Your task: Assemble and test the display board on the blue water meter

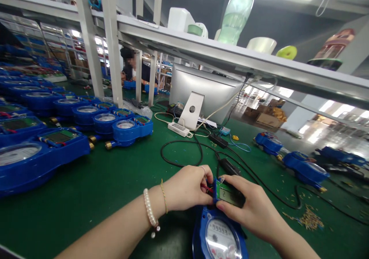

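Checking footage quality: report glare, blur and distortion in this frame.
Head view: wide-angle bend bows the shelf; window light blows out the right background; ceiling glare streaks the meter dial below the hands; the display module reads sharp; edges smear.

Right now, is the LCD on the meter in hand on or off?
On. The LCD shows dark digits on its green screen, held between the left hand and right hand above the meter dial.

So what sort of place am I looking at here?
Most likely a factory assembly bench for water meters. Rows of identical blue meters line the green bench, both hands work an LCD module on another meter, and wire offcuts lie scattered nearby.
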Available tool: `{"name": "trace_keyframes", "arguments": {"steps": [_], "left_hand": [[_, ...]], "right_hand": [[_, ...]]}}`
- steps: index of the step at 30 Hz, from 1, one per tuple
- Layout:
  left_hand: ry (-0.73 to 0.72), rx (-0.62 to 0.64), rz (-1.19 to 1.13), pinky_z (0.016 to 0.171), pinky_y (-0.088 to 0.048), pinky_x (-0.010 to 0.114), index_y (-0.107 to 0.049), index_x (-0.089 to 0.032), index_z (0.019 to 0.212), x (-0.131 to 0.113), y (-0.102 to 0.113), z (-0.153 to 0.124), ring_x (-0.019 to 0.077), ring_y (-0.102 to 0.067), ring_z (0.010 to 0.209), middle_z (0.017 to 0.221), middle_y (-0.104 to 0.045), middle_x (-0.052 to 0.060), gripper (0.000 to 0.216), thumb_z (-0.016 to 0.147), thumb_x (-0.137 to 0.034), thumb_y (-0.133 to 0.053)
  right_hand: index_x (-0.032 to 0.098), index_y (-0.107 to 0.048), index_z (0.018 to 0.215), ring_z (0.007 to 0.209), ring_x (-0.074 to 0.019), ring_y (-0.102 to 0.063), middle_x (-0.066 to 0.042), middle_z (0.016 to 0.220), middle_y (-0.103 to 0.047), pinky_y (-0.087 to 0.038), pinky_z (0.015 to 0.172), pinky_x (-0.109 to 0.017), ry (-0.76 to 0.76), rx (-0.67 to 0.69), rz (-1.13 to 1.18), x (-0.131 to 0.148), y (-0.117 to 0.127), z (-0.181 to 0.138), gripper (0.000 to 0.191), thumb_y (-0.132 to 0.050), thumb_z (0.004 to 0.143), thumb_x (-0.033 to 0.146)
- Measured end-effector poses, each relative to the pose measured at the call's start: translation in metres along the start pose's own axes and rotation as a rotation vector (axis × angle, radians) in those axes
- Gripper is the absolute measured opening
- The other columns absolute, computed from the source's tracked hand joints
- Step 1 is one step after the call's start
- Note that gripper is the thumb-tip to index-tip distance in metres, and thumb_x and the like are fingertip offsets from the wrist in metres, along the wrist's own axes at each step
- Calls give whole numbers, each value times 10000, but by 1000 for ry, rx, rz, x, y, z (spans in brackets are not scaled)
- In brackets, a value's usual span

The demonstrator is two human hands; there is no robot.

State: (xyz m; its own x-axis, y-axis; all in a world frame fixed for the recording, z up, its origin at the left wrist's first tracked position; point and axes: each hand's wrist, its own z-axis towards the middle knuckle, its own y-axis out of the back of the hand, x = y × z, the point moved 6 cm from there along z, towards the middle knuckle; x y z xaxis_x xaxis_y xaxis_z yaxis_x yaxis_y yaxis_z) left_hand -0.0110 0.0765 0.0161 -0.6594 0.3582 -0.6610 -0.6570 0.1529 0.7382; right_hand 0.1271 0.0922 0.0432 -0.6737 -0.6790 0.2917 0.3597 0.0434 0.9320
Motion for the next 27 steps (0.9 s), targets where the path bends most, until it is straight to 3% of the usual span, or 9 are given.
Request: {"name": "trace_keyframes", "arguments": {"steps": [4, 8, 13, 20, 27], "left_hand": [[-56, 69, -46, 649, -547, 302, -626, -135, 920, -1, 7, -1, 151, -662, 717, 818, -688, 8, 206, 805, -294, -687], [-50, -26, 104, 763, -504, 385, -657, -155, 816, -11, 10, 0, 188, -633, 805, 758, -665, 3, 165, 824, -320, -653], [15, -134, 258, 680, -489, 352, -628, -148, 832, -16, 6, -2, 194, -600, 774, 727, -613, 4, 233, 819, -380, -641], [-141, -39, 306, 721, -470, 344, -641, -170, 678, -20, -1, -2, 164, -599, 709, 636, -622, -30, 232, 859, -312, -619], [-119, 32, 334, 764, -486, 382, -631, -153, 693, -13, -14, 9, 167, -625, 725, 676, -640, -24, 243, 866, -323, -612]], "right_hand": [[178, -613, 1112, 921, -243, -660, -89, 1035, -688, -540, 808, -376, -7, -4, 23, -2, 0, -3, 456, -658, 726, 417], [188, -610, 1116, 914, -233, -654, -77, 1026, -684, -536, 799, -363, -11, -2, 49, -3, 1, -4, 447, -663, 730, 408], [183, -605, 1119, 920, -225, -651, -73, 1029, -681, -533, 816, -360, -8, -22, 82, -4, 0, -7, 445, -664, 730, 392], [198, -591, 1120, 970, -228, -645, -72, 1069, -676, -524, 851, -361, -7, -71, 116, -9, -3, -10, 426, -659, 740, 380], [191, -594, 1111, 952, -230, -647, -68, 1053, -683, -523, 837, -379, -12, -66, 130, -10, -5, -7, 444, -669, 721, 391]]}}
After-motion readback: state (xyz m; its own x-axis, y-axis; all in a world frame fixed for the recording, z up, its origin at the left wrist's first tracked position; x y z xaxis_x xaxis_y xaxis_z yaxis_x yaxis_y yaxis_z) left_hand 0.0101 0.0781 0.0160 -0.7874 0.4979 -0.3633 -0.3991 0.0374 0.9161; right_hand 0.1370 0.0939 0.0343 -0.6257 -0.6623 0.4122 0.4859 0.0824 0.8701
